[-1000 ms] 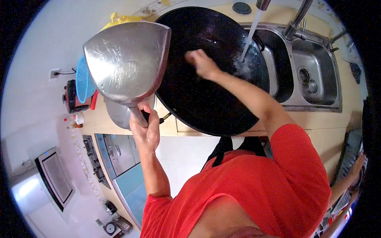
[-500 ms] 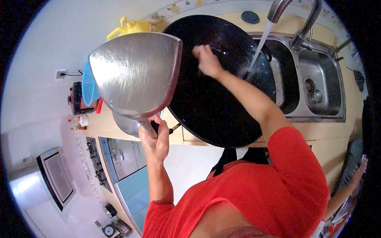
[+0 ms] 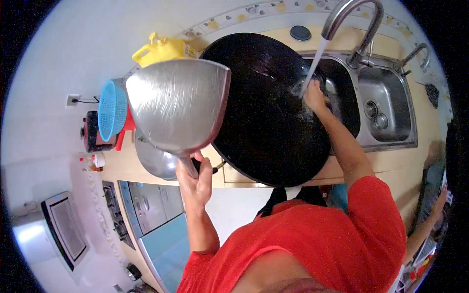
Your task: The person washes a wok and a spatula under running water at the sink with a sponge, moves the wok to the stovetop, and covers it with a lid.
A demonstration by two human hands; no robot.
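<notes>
My left hand [image 3: 194, 181] is closed round the handle of a large metal wok spatula [image 3: 178, 105], its broad blade raised upright near the camera. A big black wok [image 3: 268, 132] is tilted over the counter and the left sink basin. My right hand [image 3: 315, 99] is inside the wok near its right rim, in the running water. Its fingers are curled, and a small yellowish-brown thing shows beside them, mostly hidden. From the curved faucet [image 3: 334, 22], a stream of water [image 3: 315, 63] falls onto the wok by this hand and splashes.
A double steel sink [image 3: 386, 105] lies to the right. Behind the spatula stand a yellow jug [image 3: 159, 49], a blue basket [image 3: 112, 111] and a steel bowl-shaped thing [image 3: 156, 158]. A black round disc [image 3: 300, 33] rests behind the wok. Another person's arm [image 3: 422, 234] shows at far right.
My right hand has moved from the wok's far left area to the right, into the water stream. The spatula stays in my left hand, slightly lower in view.
</notes>
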